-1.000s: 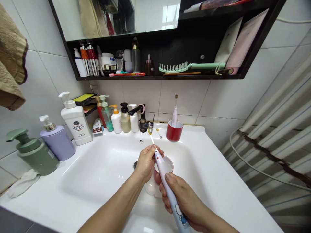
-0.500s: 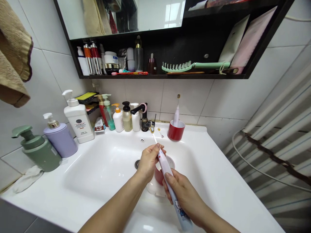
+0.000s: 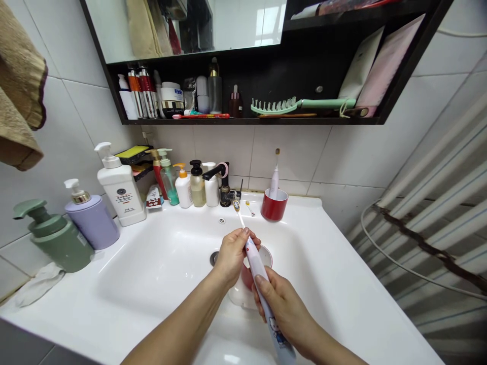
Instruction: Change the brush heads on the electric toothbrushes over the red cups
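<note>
Your left grip is clenched around the upper end of the electric toothbrush, and your right grip is clenched on its body just below, so both hold the one brush. Its bristle head points up and away past the left grip, toward the faucet. The handle's cartoon-printed end runs down past the right grip to the bottom of the view. Directly beneath the grips, a red cup appears tilted in the white sink, with a white object under it that you can't make out. The drain lies just beside the left grip. Beyond the grips, on the sink's back ledge, a second red cup holds another electric toothbrush. Pump bottles stand well left of the grips, and higher up a dark shelf carries a green comb.
</note>
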Demonstrator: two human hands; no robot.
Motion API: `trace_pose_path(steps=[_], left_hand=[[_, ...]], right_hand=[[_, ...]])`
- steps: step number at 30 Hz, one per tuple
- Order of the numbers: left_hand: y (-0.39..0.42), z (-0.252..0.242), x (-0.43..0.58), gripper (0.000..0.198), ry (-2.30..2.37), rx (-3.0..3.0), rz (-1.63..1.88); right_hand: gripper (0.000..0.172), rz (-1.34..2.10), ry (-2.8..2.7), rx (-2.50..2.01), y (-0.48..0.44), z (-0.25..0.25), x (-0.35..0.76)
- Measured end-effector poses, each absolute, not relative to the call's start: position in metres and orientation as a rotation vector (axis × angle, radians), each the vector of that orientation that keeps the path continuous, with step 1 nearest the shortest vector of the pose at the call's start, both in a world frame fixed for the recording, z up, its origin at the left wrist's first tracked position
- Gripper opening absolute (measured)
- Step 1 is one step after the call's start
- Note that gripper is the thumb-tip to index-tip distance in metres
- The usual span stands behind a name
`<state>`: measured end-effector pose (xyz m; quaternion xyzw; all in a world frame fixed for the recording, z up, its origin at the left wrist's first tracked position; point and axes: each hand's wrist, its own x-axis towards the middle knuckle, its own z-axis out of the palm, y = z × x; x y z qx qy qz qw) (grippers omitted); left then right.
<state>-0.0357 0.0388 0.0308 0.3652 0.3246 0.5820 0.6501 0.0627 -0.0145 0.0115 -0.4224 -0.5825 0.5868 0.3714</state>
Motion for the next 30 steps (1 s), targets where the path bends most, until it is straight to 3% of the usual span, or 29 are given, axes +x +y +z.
trace_pose_path(steps=[4,14,19,30], left_hand=[[0.036,0.030,-0.032,0.023,0.740,0.815,1.312],[0.007,0.011,-0.005,0.048,0.614,0.969,0.853],[0.001,0.009,-0.002,0.029,0.671,1.129,0.750],[-0.005,0.005,0.006,0.019,0.765,1.228,0.800]], right_hand=[[0.026,1.485,-1.478,-1.095,-0.013,0.014,0.063],[0.029,1.328,-1.062,-0.977,0.007,0.035,0.087],[0.026,1.305,-0.981,-0.950,0.016,0.047,0.106],[0.024,1.412,-1.049,-0.997,0.017,0.049,0.111]])
